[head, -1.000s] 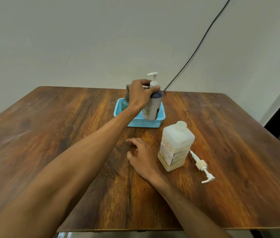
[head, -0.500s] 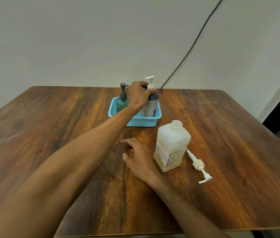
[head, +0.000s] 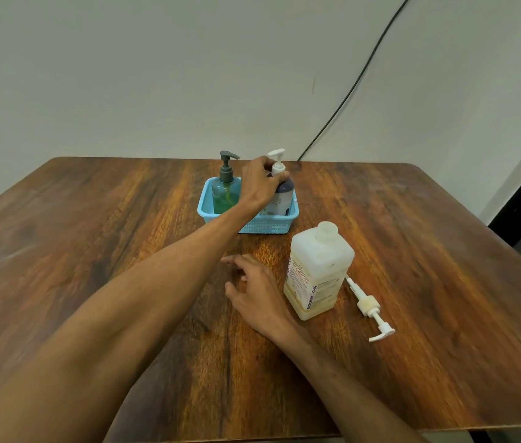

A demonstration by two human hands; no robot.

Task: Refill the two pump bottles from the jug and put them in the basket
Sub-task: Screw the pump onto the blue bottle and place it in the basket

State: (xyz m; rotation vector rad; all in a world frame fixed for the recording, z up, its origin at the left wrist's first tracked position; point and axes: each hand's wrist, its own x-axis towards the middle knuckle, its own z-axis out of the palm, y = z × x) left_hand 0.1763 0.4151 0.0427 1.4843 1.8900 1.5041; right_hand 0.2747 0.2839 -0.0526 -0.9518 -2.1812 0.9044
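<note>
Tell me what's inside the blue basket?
Two upright pump bottles: a green bottle and a white-pump bottle gripped by the left hand. The basket wall and forearm hide their bases.

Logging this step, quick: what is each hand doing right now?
Left hand: grips the white pump bottle in the basket.
Right hand: open, empty, beside the jug.
</note>
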